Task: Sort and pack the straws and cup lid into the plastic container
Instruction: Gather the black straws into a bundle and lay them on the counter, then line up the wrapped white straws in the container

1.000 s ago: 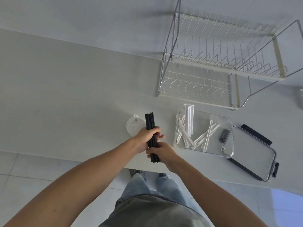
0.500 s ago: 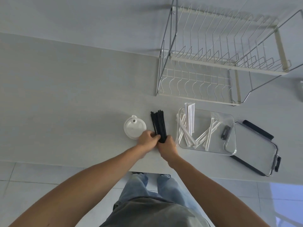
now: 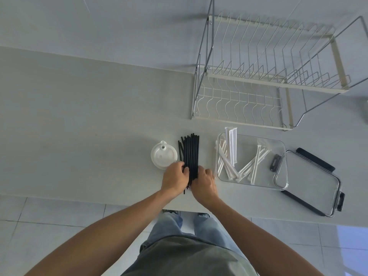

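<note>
A bundle of black straws (image 3: pixel 190 156) is seen at the centre of the frame, lying flat on the tabletop (image 3: pixel 79 126), its long axis running from the near edge toward the top of the frame. The near end of the bundle is clamped from both sides: the left hand (image 3: pixel 175 179) is curled against its left flank and the right hand (image 3: pixel 203 181) against its right, the two hands close together with only the straws between them. The far ends are fanned slightly and uneven, so squaring is judged to be in hand. The cup lid (image 3: pixel 163 157) is found just left of the bundle, beside the left hand. The container (image 3: pixel 282 166) is set to the right of centre, apart from the bundle, with white wrapped straws (image 3: pixel 232 162) already inside in a loose heap. Its lid (image 3: pixel 310 188) is leaned at its right end. The right hand is the nearer to the container, so a carry rightward is called for, the bundle probably kept parallel to the white straws. A dish rack (image 3: pixel 268 76) is seen at the upper right
</note>
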